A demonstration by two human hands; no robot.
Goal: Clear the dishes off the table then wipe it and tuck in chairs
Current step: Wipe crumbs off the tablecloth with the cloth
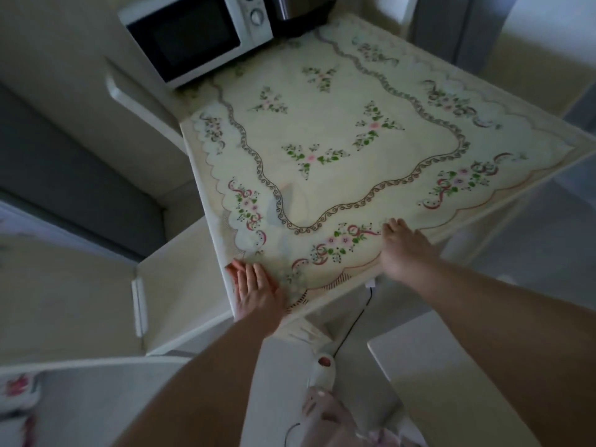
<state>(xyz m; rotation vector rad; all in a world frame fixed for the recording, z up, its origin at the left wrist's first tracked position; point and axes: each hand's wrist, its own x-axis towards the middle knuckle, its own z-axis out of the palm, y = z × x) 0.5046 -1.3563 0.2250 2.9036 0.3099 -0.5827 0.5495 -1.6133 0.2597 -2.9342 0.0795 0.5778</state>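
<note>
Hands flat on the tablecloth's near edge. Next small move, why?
Probably slide the left hand forward to smooth the crease just ahead of it, while the right hand, flat on the near edge, pins the tablecloth. No dishes show on it, so straightening seems the table step left.

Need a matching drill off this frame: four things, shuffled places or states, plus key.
Things:
1. white microwave with dark door
2. left hand
3. right hand
4. thin black cable

Places:
a. runs down below the near edge
b. lies flat on the near-left corner
c. stands at the far-left corner
d. fingertips on the pink flower border of the cream floral tablecloth

Pairs: 1-c, 2-b, 3-d, 4-a
</note>
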